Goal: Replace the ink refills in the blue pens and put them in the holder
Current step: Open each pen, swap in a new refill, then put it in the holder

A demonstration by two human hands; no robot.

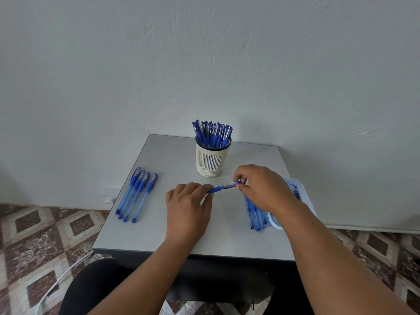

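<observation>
A blue pen (221,188) hangs level above the middle of the grey table (159,235), held between both hands. My left hand (187,208) pinches its blue grip end. My right hand (261,187) pinches its capped end with fingertips. Behind them stands a cream slotted holder (212,159) packed with several blue pens (212,131). Several capped blue pens (136,194) lie side by side at the table's left. Loose blue refills (256,214) lie at the right, partly hidden by my right wrist.
A white tray (295,189) with blue items sits at the table's right edge, mostly behind my right forearm. The table backs onto a pale wall. A white cable (56,283) runs over the patterned tile floor at the lower left.
</observation>
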